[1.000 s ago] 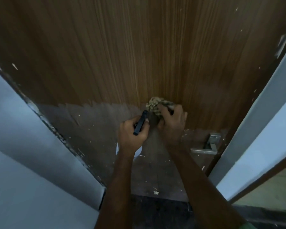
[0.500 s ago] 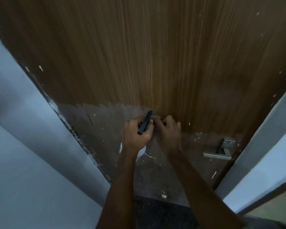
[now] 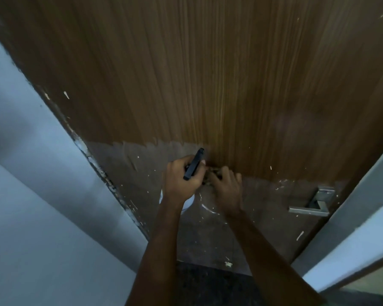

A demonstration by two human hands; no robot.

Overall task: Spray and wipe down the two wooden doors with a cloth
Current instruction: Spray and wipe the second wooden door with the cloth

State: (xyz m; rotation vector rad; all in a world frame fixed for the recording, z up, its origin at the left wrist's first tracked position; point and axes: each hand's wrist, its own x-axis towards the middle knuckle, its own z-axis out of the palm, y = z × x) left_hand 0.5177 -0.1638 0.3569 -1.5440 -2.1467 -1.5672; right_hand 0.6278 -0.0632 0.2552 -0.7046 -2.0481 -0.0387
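Door (image 3: 208,74) of vertical-grained brown wood fills the view from 9 to 3 o'clock, with a dull grey, paint-flecked band across its lower part. Wiping appears to be the step in hand. Right hand (image 3: 226,186), just past centre toward 5 o'clock, has its fingers curled over a bunched cloth (image 3: 209,176), pressing it at the band's upper edge. Left hand (image 3: 181,180), touching it at 9 o'clock, grips a spray bottle (image 3: 194,167) with black trigger and white body. A square metal handle (image 3: 314,204) sits at 4 o'clock. Next move probably calls for firm strokes down over the grey band.
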